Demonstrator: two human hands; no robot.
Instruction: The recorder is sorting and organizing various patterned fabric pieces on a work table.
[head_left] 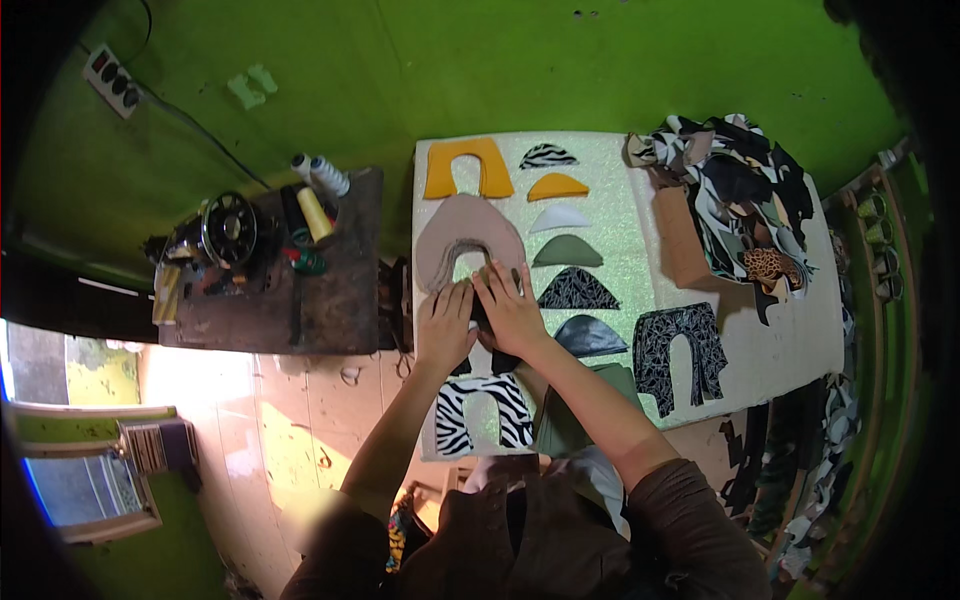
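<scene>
A stack of taupe U-shaped pieces, apparently cut material, lies on the pale worktable. Over its lower ends lies my left hand, palm down, fingers stretched out. Beside it, my right hand presses flat with fingers apart. A dark piece shows between the hands; they mostly hide it. Above the taupe stack sits a mustard U-shaped stack. Zebra-print U-shaped pieces lie nearest me. To the right runs a column of curved pieces, among them a mustard one and an olive one.
A black-patterned U-shaped stack lies to the right. A cardboard box heaped with fabric scraps stands at the far right. At left, a sewing machine and thread cones occupy a dark table.
</scene>
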